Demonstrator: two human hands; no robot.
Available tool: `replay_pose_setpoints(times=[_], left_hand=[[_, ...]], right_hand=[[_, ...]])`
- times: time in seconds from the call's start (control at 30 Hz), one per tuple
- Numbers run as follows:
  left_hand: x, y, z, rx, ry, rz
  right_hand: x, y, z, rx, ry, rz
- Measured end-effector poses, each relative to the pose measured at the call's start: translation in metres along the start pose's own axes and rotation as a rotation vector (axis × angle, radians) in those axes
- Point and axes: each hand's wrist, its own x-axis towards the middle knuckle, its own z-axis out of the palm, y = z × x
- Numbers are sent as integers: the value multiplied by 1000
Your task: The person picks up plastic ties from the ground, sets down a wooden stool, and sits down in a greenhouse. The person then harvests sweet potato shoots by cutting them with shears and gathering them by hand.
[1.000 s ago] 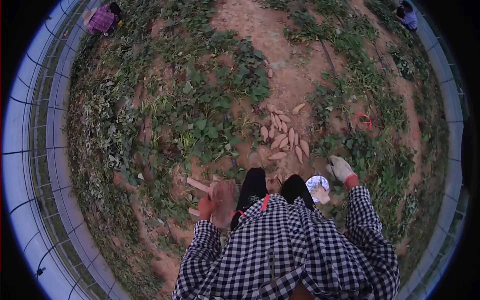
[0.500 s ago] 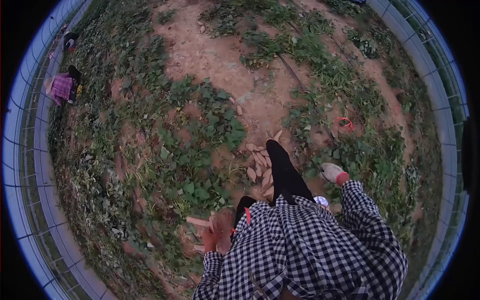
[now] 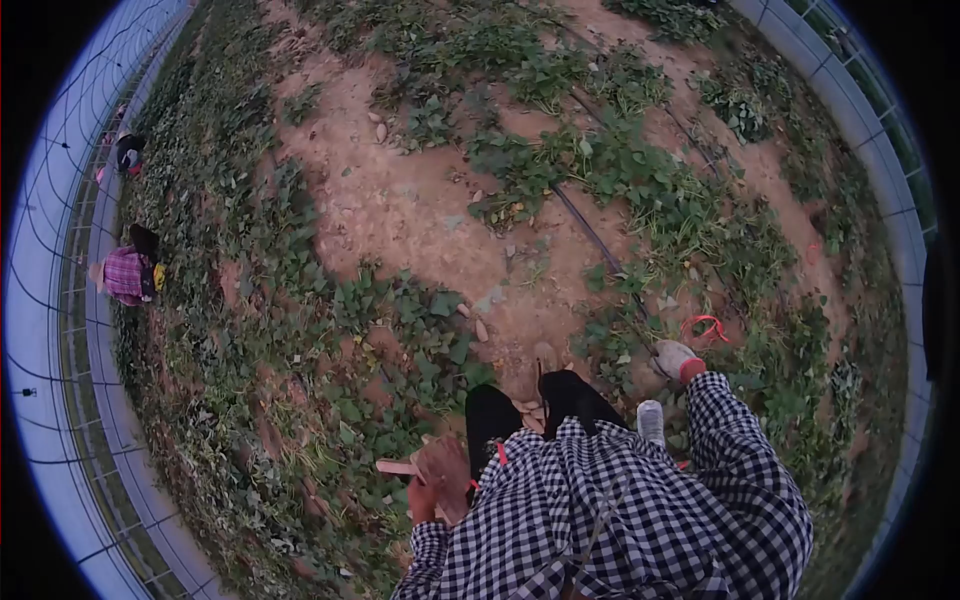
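Observation:
My bare left hand [image 3: 423, 498] is closed on a small wooden stool [image 3: 445, 472], held low beside my left leg; one pale wooden piece [image 3: 396, 467] sticks out to the left. My right hand [image 3: 676, 360], in a whitish glove with a pink-red cuff, hangs out to the right above leaves and soil. Its fingers point down and left, too unclear to show whether they hold anything. Several sweet potatoes [image 3: 532, 412] lie on the soil between my dark-trousered legs, partly hidden by them. Another sweet potato [image 3: 481, 330] lies farther ahead.
Green vines [image 3: 400, 310] cover the ground on both sides of a bare soil strip [image 3: 400, 200]. A black hose [image 3: 590, 228] runs along the right. A red-orange loop [image 3: 705, 328] lies beyond my right hand. A person in plaid [image 3: 124, 272] bends at far left.
The view has tilted and shifted, so the ground ahead sits lower in it. My legs now cover most of the sweet potatoes. My left hand still holds the stool.

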Motion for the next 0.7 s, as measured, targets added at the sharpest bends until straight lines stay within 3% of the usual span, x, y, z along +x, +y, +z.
replay_pose_setpoints(times=[0.17,0.47,0.7], left_hand=[[58,81,-23,8,2,24],[215,192,-55,-71,78,-10],[353,293,-161,-45,117,12]], right_hand=[[56,-24,-57,88,55,-18],[171,-99,-97,262,-3,26],[278,-187,-215,283,14,75]])
